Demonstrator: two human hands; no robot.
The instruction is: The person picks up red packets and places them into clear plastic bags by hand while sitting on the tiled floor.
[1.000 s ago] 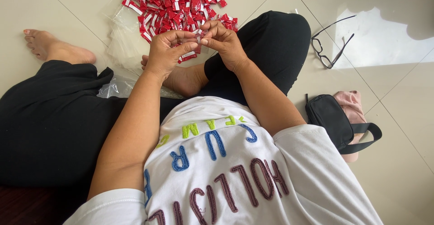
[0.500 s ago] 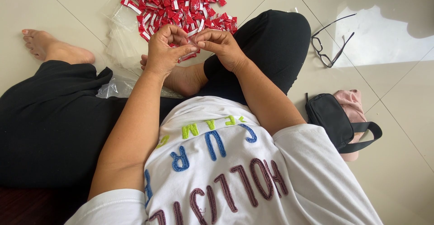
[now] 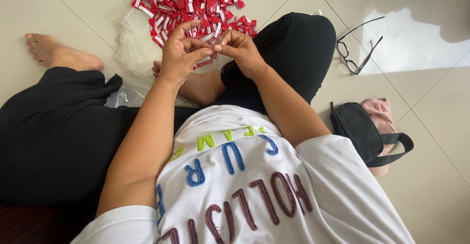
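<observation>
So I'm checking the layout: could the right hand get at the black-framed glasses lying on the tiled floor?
Probably yes: the right hand pinches a small piece, but the black-framed glasses lie on open floor past the bent knee.

Both forearms reach forward over the crossed legs, left hand (image 3: 180, 53) and right hand (image 3: 241, 50) raised together, fingers curled, thumb and fingertips pinched tip to tip.

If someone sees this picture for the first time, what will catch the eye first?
Most likely the pile of red and white sachets on the pale floor at the top. Just below it, the left hand and right hand meet, pinching something small. Black glasses lie at the right.
</observation>
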